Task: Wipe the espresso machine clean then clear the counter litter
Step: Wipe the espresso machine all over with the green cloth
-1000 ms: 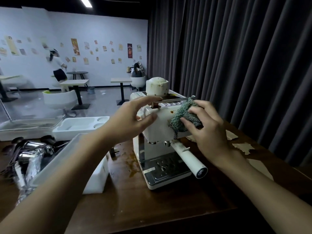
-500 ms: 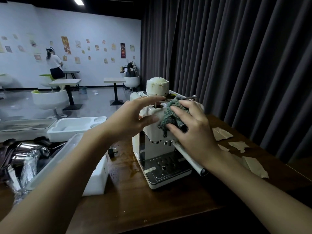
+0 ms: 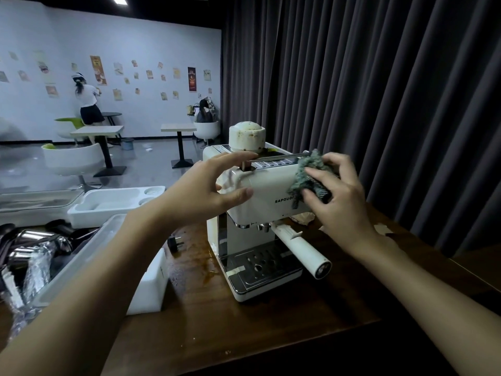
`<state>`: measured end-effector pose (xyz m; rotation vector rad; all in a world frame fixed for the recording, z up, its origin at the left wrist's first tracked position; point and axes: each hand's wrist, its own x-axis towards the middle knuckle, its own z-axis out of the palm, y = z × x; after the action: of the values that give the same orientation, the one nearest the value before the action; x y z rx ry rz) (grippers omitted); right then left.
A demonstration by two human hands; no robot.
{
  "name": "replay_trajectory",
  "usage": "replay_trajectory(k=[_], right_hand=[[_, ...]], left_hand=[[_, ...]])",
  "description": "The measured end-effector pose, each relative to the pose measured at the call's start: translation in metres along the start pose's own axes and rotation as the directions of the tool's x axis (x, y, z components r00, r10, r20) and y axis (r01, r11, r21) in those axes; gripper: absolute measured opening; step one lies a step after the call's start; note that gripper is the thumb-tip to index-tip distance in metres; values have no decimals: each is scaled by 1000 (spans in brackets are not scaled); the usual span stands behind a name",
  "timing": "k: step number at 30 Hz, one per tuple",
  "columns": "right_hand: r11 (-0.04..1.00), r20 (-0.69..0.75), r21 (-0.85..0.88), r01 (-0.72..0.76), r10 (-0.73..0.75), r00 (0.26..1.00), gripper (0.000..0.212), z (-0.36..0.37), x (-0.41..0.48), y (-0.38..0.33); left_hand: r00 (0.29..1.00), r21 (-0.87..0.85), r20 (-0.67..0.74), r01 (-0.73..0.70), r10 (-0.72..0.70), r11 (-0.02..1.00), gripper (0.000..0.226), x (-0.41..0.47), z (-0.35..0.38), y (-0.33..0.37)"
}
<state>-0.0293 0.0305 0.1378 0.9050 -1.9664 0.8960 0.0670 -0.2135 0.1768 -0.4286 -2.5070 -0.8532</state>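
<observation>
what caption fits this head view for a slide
Right hand holds a grey-green knitted cloth against the cream espresso machine; left hand braces its corner.

Your left hand (image 3: pixel 202 194) reaches in from 7 o'clock, fingers spread and nearly straight, thumb pointing toward 3 o'clock. Your right hand (image 3: pixel 344 202) comes in from 4 o'clock, fingers curled, gripping a cloth (image 3: pixel 309 169).

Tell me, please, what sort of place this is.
Probably a café or a café-style practice room: an espresso machine stands on a wooden counter, small tables and tub chairs stand behind it, and food and drink posters dot the far wall.
</observation>
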Motion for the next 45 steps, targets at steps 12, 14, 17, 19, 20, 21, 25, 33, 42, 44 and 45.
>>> replay_trajectory(k=[12,14,17,19,20,21,25,33,42,44,45], right_hand=[[984,46,-19,178,-177,983,35,13,-3,-35],[976,83,35,217,-219,972,33,17,-2,-48],[962,73,119,244,-254,965,29,20,2,-50],[961,58,157,226,-238,970,29,20,2,-42],[965,50,157,210,-220,974,29,18,1,-36],[972,41,142,189,-196,980,29,17,-1,-29],[996,-4,62,71,-71,997,31,7,-9,3],[1000,-16,-21,2,-3,1000,30,-2,-14,20],[980,204,83,179,-193,960,36,12,-7,-31],[969,258,107,224,-244,935,36,13,-5,-41],[960,287,107,261,-281,916,37,13,-5,-45]], left_hand=[[1000,-22,2,13,-13,1000,58,0,1,-2],[1000,-23,-2,9,-9,1000,58,0,1,-1],[1000,-17,-7,1,-1,1000,56,-1,1,-2],[1000,-15,-11,-2,2,1000,56,-1,1,-2],[1000,-14,-12,-2,1,1000,57,-1,1,-3],[1000,-16,-12,-1,1,1000,57,-1,2,-3],[1000,-14,-14,0,0,1000,58,-1,3,-4],[1000,4,-17,-20,20,1000,59,-2,3,-6],[999,5,-34,-16,16,1000,61,-3,5,-6],[999,-2,-37,-18,18,1000,61,-3,5,-6],[999,-9,-38,-20,20,1000,60,-3,6,-6]])
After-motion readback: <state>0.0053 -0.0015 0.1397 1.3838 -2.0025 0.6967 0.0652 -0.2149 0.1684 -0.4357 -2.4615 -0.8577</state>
